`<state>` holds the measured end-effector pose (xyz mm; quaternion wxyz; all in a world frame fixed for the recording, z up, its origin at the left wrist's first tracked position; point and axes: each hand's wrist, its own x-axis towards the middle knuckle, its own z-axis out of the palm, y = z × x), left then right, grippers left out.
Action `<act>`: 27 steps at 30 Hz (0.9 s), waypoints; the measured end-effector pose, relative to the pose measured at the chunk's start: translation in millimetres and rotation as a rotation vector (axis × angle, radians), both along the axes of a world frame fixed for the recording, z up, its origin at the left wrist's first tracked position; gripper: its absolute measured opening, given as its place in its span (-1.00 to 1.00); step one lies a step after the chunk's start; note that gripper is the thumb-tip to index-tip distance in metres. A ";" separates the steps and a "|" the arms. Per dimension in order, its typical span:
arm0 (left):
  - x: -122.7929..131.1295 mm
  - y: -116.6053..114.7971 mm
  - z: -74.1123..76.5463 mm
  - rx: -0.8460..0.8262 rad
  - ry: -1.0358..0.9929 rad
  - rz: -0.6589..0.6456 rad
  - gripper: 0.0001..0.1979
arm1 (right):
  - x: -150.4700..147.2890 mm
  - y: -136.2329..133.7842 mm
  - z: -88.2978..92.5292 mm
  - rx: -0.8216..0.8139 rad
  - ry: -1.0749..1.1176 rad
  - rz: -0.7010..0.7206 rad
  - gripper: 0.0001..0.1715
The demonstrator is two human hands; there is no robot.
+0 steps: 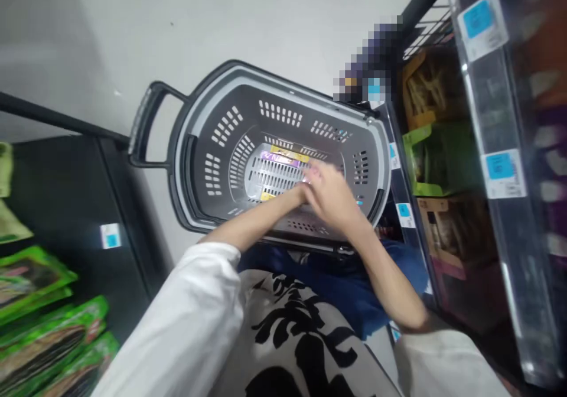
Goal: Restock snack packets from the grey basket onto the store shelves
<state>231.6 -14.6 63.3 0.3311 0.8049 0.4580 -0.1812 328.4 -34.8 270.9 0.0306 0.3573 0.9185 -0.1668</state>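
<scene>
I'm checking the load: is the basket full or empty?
Mostly empty: the basket holds some purple and yellow packaging, but much of its slotted floor shows.

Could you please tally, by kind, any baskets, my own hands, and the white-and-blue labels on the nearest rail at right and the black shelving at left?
Basket: 1
Hands: 2 (right hand; left hand, partly hidden)
Labels on nearest rail at right: 2
Label on black shelving at left: 1
Total: 6

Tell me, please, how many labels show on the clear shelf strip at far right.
2: the upper label near the top of the strip, the lower label about halfway down; more may be hidden.
</scene>
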 end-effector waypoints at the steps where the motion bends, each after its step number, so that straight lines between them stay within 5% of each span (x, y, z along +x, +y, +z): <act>1: -12.6 2.8 -6.2 -0.025 0.085 -0.019 -0.72 | 1.3 -14.9 -6.2 -0.095 -0.067 0.088 -0.49; 5: -52.5 5.4 -28.8 -0.143 0.259 -0.051 -0.92 | -0.8 -60.1 -12.1 -0.358 -0.300 0.123 -0.55; 10: -62.9 -29.1 -60.1 -0.188 0.181 -0.172 -0.70 | -18.8 -78.6 -12.1 -0.512 -0.242 0.021 -0.59; 15: -62.3 -46.8 -85.8 -0.235 0.107 -0.254 -0.72 | -25.6 -82.7 -32.4 -0.453 -0.137 0.045 -0.61; 20: -60.6 -13.1 -92.8 -0.201 0.122 -0.230 -0.69 | -13.0 -71.0 -22.7 -0.422 -0.209 0.025 -0.51; 27: -37.1 66.8 -72.3 0.094 0.300 -0.024 -0.46 | -7.8 -67.5 -19.4 -0.462 -0.185 0.169 -0.52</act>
